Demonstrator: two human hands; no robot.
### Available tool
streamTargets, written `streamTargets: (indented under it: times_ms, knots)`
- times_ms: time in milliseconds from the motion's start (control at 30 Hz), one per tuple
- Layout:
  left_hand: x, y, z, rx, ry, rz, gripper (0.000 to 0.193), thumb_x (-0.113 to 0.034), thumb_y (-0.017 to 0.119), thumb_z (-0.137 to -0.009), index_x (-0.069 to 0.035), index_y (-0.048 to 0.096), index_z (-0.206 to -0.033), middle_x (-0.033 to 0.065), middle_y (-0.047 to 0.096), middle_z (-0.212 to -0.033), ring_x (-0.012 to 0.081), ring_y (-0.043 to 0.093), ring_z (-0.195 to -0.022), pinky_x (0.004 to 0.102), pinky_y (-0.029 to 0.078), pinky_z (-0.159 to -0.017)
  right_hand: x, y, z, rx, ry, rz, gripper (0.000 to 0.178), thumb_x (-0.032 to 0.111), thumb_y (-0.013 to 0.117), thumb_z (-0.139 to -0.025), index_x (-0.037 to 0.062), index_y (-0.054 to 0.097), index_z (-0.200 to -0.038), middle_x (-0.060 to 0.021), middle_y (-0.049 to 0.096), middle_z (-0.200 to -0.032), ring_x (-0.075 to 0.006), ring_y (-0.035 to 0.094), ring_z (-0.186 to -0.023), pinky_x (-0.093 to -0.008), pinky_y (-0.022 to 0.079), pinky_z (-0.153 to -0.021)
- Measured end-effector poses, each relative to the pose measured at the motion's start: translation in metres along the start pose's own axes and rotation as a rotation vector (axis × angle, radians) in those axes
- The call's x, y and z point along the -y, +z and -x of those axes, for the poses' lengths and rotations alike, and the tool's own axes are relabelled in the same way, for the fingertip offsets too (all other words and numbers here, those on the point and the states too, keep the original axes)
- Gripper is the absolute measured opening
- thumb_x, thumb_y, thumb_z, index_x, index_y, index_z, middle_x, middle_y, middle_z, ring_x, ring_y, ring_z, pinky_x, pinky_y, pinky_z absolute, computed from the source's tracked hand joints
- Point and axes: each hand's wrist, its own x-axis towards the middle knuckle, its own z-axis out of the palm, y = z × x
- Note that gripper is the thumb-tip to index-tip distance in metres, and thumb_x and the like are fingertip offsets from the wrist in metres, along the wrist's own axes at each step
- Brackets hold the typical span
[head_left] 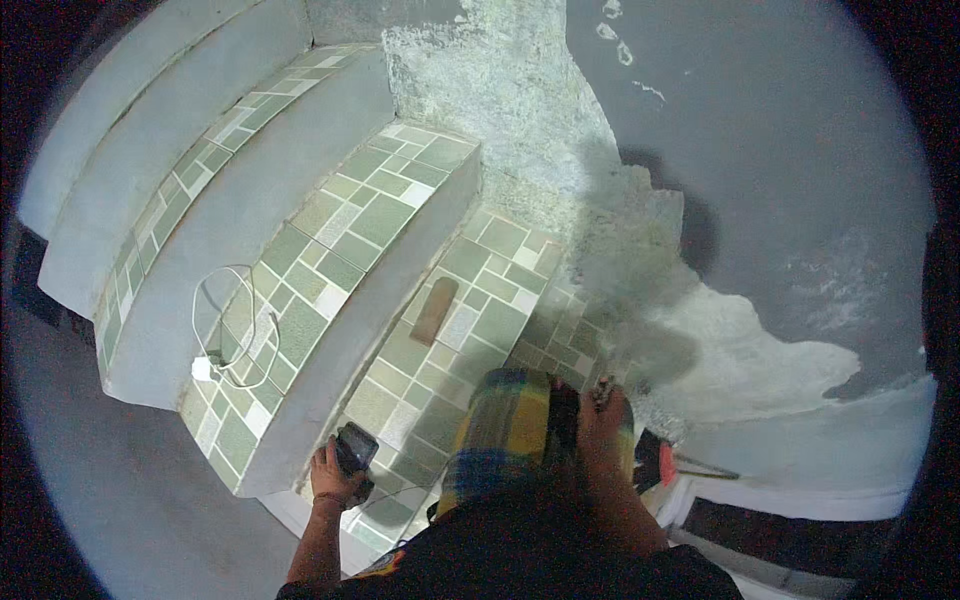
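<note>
Left hand (338, 476): gripping black device (356, 448). Right hand (601, 412): grip cannot be told. Brown block (434, 312): on tiled step (372, 405).

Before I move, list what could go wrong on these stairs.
The white cable loops across a step and might catch a foot.
The brown block lies on the next step and could be kicked or trodden on.
If the left hand's grip on the dark device slackens, it may knock against the tiles.
</note>
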Motion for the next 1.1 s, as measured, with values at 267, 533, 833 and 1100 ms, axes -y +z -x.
streamTargets:
  times_ms: [267,533,833,1100]
  knots:
    - [-0.013,-0.013,-0.025,-0.050,0.133,-0.018,0.109,-0.043,0.083,-0.069,-0.008,0.025,-0.154,0.0269,0.044,-0.139,0.0448,0.043,-0.129,0.0515,0.037,-0.111,-0.052,-0.045,0.013,-0.199,-0.172,0.304,0.033,0.011,0.063,-0.091,-0.0020,0.050,-0.118,-0.0124,0.055,-0.097,-0.0229,0.057,-0.090,-0.0377,0.047,-0.082]
    - [-0.161,0.021,-0.213,-0.376,0.458,0.149,0.099,-0.046,0.080,-0.075,-0.005,0.031,-0.151,0.0290,0.041,-0.143,0.0481,0.039,-0.132,0.0533,0.036,-0.111,-0.085,-0.046,-0.004,-0.196,-0.002,0.322,0.048,0.022,0.067,-0.090,-0.0024,0.049,-0.127,-0.0238,0.060,-0.114,-0.0381,0.063,-0.103,-0.0450,0.049,-0.088]
    - [-0.253,0.017,-0.299,-0.126,0.310,0.020,0.080,-0.035,0.079,-0.077,-0.010,0.044,-0.144,0.0252,0.056,-0.130,0.0451,0.051,-0.123,0.0526,0.043,-0.103,-0.135,-0.067,-0.004,-0.409,0.023,0.281,0.048,0.021,0.071,-0.086,-0.0022,0.052,-0.123,-0.0247,0.065,-0.107,-0.0432,0.064,-0.102,-0.0476,0.051,-0.085]
    - [-0.316,0.005,-0.361,-0.233,0.516,0.088,0.078,-0.019,0.080,-0.073,-0.007,0.046,-0.143,0.0223,0.061,-0.125,0.0458,0.056,-0.115,0.0511,0.046,-0.100,-0.138,-0.093,-0.049,-0.469,0.338,0.204,0.051,0.027,0.072,-0.085,-0.0011,0.052,-0.122,-0.0235,0.065,-0.109,-0.0413,0.064,-0.100,-0.0470,0.050,-0.085]
